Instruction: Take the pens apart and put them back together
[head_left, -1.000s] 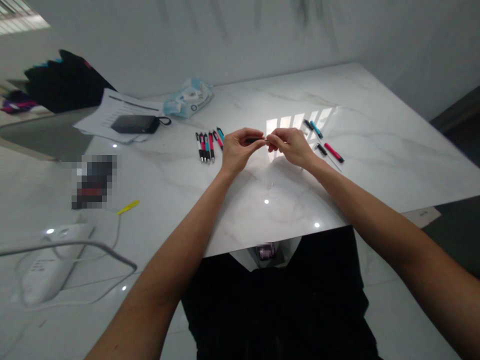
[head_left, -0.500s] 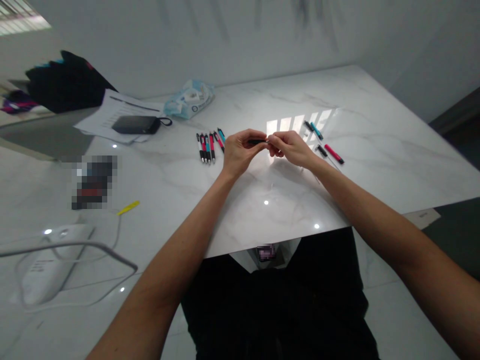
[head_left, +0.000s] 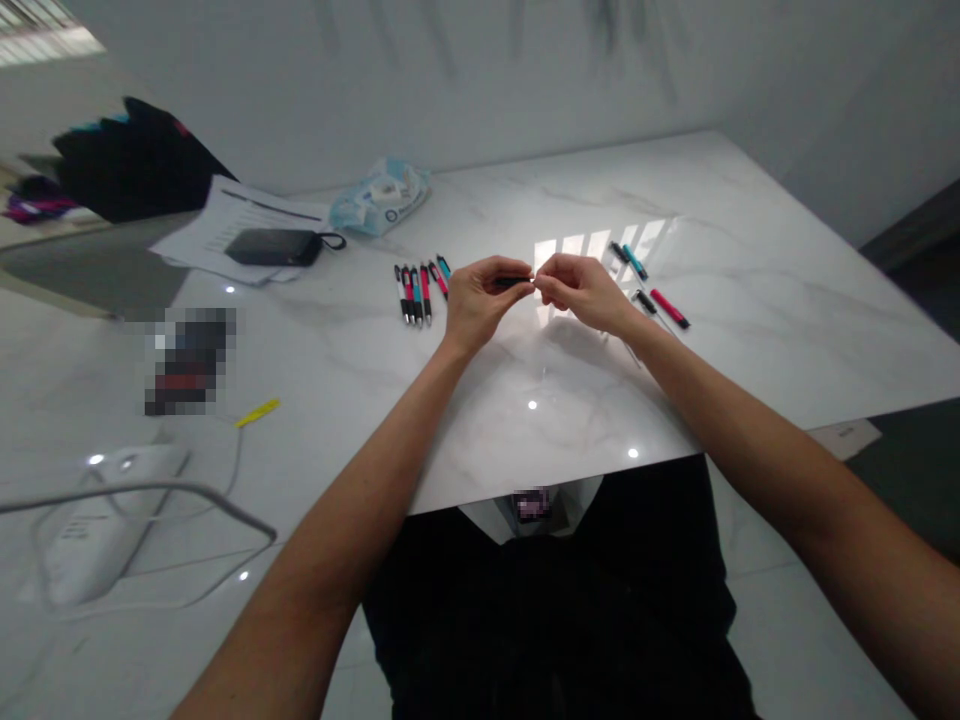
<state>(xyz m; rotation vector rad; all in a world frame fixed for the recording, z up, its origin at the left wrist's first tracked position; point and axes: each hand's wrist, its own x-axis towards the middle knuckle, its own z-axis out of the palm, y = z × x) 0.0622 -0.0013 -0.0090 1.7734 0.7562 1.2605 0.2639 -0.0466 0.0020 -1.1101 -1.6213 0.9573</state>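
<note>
Over the marble-patterned table, my left hand is closed around a dark pen barrel, held level between thumb and fingers. My right hand pinches at the barrel's right end; a tiny pale bit shows there, too small to name. Left of my hands lies a row of several pens in red, blue, black and white. To the right are loose pen parts: a red barrel, a blue barrel, black pieces and a thin refill, partly hidden by my right forearm.
At the back left are a blue-white soft packet, printed papers and a black case with a strap. Further left lie a white power strip, its grey cable and a yellow tag. The table's front edge is near my lap.
My right fingers have shifted slightly at the barrel's end, and a small pale bit now shows between the hands. The left hand keeps its hold; the laid-out pens and parts stay put.
</note>
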